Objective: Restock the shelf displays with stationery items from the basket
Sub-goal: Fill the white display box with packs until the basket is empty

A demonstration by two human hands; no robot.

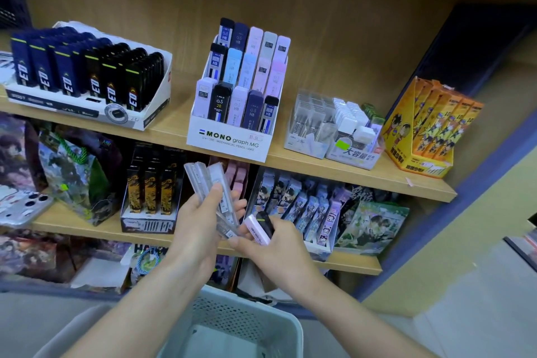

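Head view: left hand [200,224], fingers curled round a fan of clear lead cases [203,180], in front of the lower shelf [87,229]. Right hand [270,253], fingers pinching a pink case [257,228] and a black case [266,219]. Basket [232,314] below both wrists.

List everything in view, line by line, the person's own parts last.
MONO graph lead box: one, white, upper shelf centre
navy-and-black lead-case tray: one, upper shelf left
clear lead trays: two, upper shelf, right of centre
orange display box: one, upper shelf right
black-gold display box: one, lower shelf
basket: one, pale grey, bottom centre
clear lead cases: several, fanned, before lower shelf
pink case: one, just right of them
black case: one, against the pink case
left grip: one, holds clear cases
right grip: one, holds pink and black cases
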